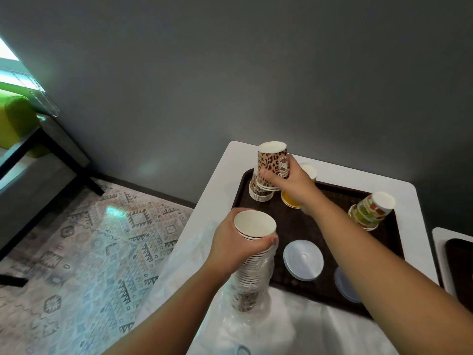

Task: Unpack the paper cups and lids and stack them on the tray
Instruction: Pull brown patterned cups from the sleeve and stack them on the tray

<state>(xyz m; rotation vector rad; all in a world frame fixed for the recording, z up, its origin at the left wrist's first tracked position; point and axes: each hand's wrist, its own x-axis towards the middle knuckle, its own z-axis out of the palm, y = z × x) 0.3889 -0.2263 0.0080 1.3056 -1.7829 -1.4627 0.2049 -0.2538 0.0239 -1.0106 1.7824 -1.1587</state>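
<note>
Grey wall behind, white surface [220,175] below; cups going from sleeve to tray.

Dark tray [302,226] sits on the surface ahead of me. My right hand [289,180] grips a small nest of leopard-print cups [272,165], mouths down, just above the leopard stack [259,192] standing in the tray's far left corner; long axis roughly upright, tilted slightly. My left hand [236,243] curls round the top of the sleeved stack [252,267], mouths up, plastic wrap [240,316] bunched at its lower part, at the tray's near left edge. Judgement: the right hand is nearer the target and only needs to come straight down, axis aligned. Also on the tray: yellow cups [290,199], a patterned stack [371,211], two lid piles [303,260].
</note>
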